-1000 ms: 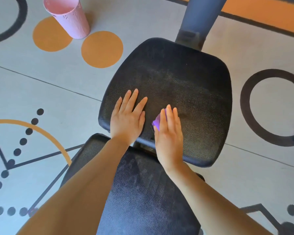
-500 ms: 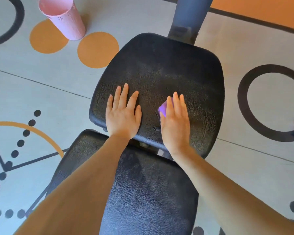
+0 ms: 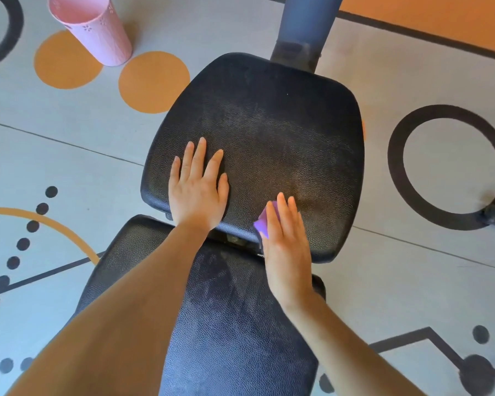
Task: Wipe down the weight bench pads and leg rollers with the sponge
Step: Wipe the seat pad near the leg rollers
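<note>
Black textured vinyl covers both bench pads: the wide seat pad farther from the person and the longer back pad beneath the forearms. A small purple sponge lies on the seat pad at its near edge, pressed flat under the right hand, whose fingers are extended and held together over it, not curled. The left hand rests palm-down on the same pad, just left of the sponge, fingers spread and holding nothing.

A pink perforated metal cup stands on the patterned floor mat, well apart from the bench. A grey upright post rises behind the seat pad. No leg rollers are in view.

Judged risks:
- The sponge sits right at the pad edge, over the gap between the pads. A stroke toward the person could push it into that gap.
- With flat fingers and no grip, the sponge may slip out sideways.
- Dull grey streaks show on the back pad, so that area probably needs another pass.
</note>
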Demonstrator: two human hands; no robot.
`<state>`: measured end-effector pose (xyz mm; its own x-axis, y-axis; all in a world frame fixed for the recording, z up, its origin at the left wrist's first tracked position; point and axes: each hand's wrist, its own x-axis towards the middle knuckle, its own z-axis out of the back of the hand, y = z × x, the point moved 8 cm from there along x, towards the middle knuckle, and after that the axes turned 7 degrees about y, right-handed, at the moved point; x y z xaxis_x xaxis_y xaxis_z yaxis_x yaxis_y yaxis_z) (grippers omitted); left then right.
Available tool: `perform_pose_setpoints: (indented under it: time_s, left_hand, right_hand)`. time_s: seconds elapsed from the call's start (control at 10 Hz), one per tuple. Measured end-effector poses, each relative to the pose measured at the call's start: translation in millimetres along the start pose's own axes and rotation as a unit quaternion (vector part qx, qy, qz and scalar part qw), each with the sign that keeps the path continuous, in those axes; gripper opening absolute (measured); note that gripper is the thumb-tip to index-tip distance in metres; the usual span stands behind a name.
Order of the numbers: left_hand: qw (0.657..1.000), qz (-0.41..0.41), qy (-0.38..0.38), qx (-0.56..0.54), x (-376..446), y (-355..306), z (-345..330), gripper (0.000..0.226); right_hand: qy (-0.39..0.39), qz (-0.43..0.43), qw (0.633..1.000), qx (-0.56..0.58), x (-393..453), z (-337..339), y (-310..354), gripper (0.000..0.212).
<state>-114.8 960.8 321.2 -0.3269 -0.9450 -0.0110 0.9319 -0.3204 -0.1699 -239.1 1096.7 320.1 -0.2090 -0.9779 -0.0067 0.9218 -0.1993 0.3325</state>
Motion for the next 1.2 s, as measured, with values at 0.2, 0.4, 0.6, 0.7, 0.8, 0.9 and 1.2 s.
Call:
perform_pose_setpoints:
  time_s: [0.2, 0.4, 0.6, 0.7, 0.8, 0.9, 1.2]
  left_hand:
    - [1.000, 0.001, 0.014, 0.005, 0.1, -0.4, 0.2, 0.048]
    - [1.000, 0.001, 0.014, 0.004, 0.3, 0.0, 0.1, 0.047]
    - [1.000, -0.001, 0.016, 0.006, 0.3, 0.2, -0.2, 0.047]
    - [1.000, -0.003, 0.013, 0.004, 0.6, 0.2, 0.3, 0.048]
    - [1.000, -0.006, 0.013, 0.003, 0.9, -0.6, 1.0, 0.048]
    - [1.000, -0.006, 0.015, 0.004, 1.0, 0.4, 1.5, 0.049]
    - [1.000, -0.005, 0.022, -0.002, 1.4, 0.7, 1.2, 0.049]
  right_hand:
    - [-0.028, -0.111, 0.993, 0.033, 69.9, 23.6, -62.9, 0.044]
    - [-0.034, -0.087, 0.996, 0.014, 45.8, 25.8, -48.5, 0.056]
    - [-0.019, -0.070, 0.997, -0.005, -3.4, 21.6, -30.6, 0.053]
    - [-0.022, -0.060, 0.998, 0.002, -8.4, 20.9, -31.2, 0.050]
    - [-0.028, -0.053, 0.998, 0.011, 14.5, 23.5, -39.6, 0.046]
    - [-0.036, -0.051, 0.998, 0.000, 39.8, 27.3, -47.6, 0.048]
    - [-0.029, -0.074, 0.997, -0.003, -3.2, 24.8, -40.1, 0.047]
